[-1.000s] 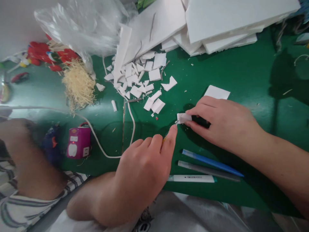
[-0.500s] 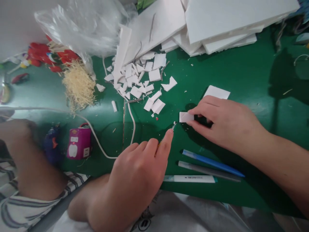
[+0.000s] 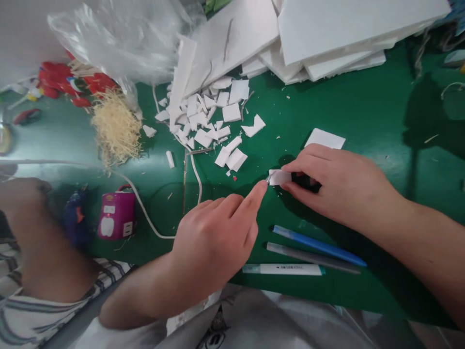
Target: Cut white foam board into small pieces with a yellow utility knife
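My left hand [image 3: 218, 232] is closed around a slim craft knife [image 3: 269, 179], its index finger stretched along the tool. Only the thin metal tip shows; the handle is hidden under my fingers. That tip touches the left end of a small white foam block [image 3: 279, 177]. My right hand [image 3: 334, 179] pinches the block's right end between thumb and fingers, low over the green table. A flat white foam piece [image 3: 326, 138] lies just beyond my right hand. Scraps of cut foam [image 3: 235, 160] lie ahead and to the left of the block.
Stacked foam sheets [image 3: 348, 29] and a clear plastic bag [image 3: 119, 43] fill the back. Nearer me lie a blue pen [image 3: 319, 245], a grey pen [image 3: 312, 258] and a white marker [image 3: 290, 269]. A purple box [image 3: 116, 215], white cable [image 3: 145, 218] and another person's arm [image 3: 43, 242] are at left.
The knife tip, against the block a second ago, drew back left with a foam crumb at half a second, and now meets the block's end again. My right hand keeps its pinch.
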`<state>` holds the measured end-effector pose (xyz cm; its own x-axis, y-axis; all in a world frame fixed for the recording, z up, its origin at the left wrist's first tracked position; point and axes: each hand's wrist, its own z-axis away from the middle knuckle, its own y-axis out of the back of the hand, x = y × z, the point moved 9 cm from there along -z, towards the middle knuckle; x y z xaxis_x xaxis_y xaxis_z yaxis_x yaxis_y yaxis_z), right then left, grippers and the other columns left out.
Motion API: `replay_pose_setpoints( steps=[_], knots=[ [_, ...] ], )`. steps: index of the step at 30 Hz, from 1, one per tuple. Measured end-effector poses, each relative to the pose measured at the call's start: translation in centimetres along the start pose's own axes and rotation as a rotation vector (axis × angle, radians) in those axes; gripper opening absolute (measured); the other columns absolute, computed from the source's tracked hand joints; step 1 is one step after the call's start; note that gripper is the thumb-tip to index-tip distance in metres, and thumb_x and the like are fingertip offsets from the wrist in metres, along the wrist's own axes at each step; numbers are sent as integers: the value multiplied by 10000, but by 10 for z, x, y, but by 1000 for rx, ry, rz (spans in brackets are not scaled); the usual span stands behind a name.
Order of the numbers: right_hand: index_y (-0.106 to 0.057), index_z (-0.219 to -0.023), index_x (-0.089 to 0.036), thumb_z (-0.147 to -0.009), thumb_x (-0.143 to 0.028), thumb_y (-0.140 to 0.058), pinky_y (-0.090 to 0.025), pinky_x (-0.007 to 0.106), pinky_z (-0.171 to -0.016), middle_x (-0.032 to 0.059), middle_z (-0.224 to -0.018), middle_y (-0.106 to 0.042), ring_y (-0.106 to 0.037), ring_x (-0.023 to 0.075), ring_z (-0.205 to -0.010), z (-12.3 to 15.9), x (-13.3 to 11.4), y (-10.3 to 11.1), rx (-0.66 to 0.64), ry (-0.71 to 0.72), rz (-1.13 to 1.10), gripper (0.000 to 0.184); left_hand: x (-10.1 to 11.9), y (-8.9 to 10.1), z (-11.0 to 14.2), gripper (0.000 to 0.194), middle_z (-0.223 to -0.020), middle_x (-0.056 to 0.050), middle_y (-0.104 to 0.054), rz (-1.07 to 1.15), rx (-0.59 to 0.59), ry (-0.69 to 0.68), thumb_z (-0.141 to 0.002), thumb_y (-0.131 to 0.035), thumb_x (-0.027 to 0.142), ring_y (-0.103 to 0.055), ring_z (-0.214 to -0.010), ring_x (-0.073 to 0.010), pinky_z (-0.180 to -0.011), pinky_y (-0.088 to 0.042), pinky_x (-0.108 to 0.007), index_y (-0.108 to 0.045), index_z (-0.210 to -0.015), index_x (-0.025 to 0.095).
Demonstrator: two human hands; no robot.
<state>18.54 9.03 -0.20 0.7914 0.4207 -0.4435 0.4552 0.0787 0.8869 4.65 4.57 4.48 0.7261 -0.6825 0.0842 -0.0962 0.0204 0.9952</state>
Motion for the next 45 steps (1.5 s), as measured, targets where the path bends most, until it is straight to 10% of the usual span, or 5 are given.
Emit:
replay_pose_setpoints(
  steps=[13,19,26,45],
  knots=[
    [-727,-1021,-254,-915,-219,-712,-543,297,-605,5,-903,-784,-727,165,-703,15,16,34,233,-338,-329,113,-4,-13,0,439,-850,-12,-737,-103,-56,62,-1047,-583,289,-707,-663,-189,-541,-503,-314,-597,-1452,120],
    [-765,-890,-249,-781,-272,-788,-533,265,-540,-21,-745,-722,-645,128,-594,11,17,7,106,-446,-916,114,-27,0,-10,214,-884,-26,-758,490,158,153,-1030,-639,351,-686,-698,-117,-638,-546,-217,-719,-1022,153],
    [-791,-863,-277,-770,-247,-819,-569,227,-604,-30,-833,-772,-650,100,-644,11,3,0,55,-395,-1064,102,-44,-35,-20,104,-564,66,-583,1170,50,496,-903,-723,253,-493,-465,-61,-426,-380,-161,-749,-840,175],
    [-785,-860,-261,-774,-246,-821,-565,215,-602,-39,-709,-729,-662,99,-621,11,3,-11,-44,-441,-1233,95,-42,-47,-17,100,-647,31,-658,1393,-65,591,-880,-732,236,-530,-502,-49,-465,-428,-130,-758,-805,175]
  ],
)
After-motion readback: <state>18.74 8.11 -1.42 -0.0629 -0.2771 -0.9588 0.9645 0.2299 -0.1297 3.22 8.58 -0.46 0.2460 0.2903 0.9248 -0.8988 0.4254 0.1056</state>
